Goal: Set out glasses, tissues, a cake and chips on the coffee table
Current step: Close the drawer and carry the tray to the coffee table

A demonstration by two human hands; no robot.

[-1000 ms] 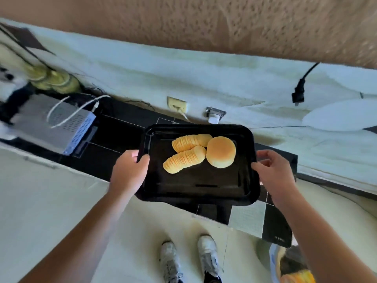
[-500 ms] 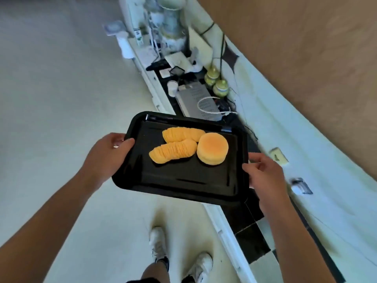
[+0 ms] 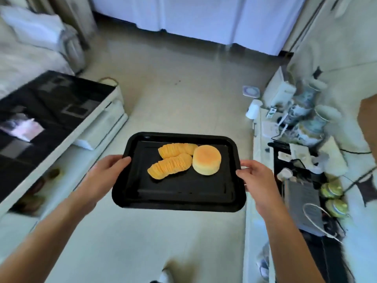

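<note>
Cake (image 3: 206, 160) and chips (image 3: 170, 166) on a black tray (image 3: 179, 197), carried.
Left hand (image 3: 106, 172) and right hand (image 3: 254, 176) each grip a tray edge; the table (image 3: 51, 111), apparently glass-topped, stands left.

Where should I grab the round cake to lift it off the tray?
Take the cake by its straight sides, fingers coming down from above on its right and near sides. The chips crowd its left side, and its flat, soft-looking top offers nothing to pinch.

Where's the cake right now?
The cake sits on the right part of the black tray, touching the chips to its left; both hands carry the tray above the floor.
</note>
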